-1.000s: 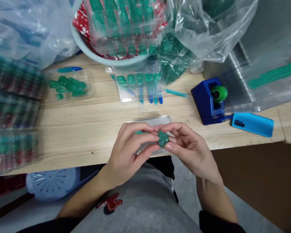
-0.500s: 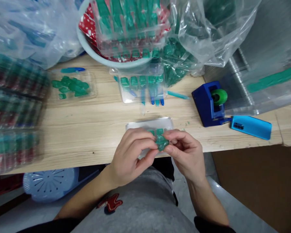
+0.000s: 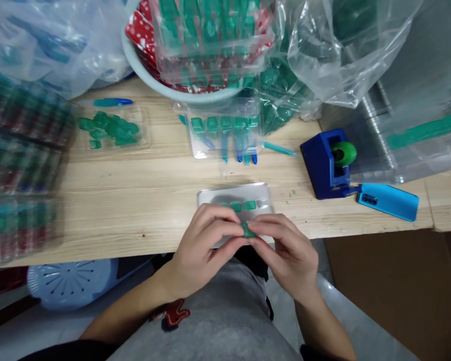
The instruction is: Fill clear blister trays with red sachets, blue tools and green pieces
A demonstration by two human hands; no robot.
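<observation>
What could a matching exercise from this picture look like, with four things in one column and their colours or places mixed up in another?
Things
1. Phone
2. Tape dispenser
3. Small green piece
4. Round bowl

Colours and places
A. Pinched between the left hand and the right hand
B. Pale, with red spotted material inside
C. Light blue, lying flat near the front edge of the table
D. Dark blue, with a bright green roll in it

Right pairs: 1-C, 2-D, 3-A, 4-B
</observation>
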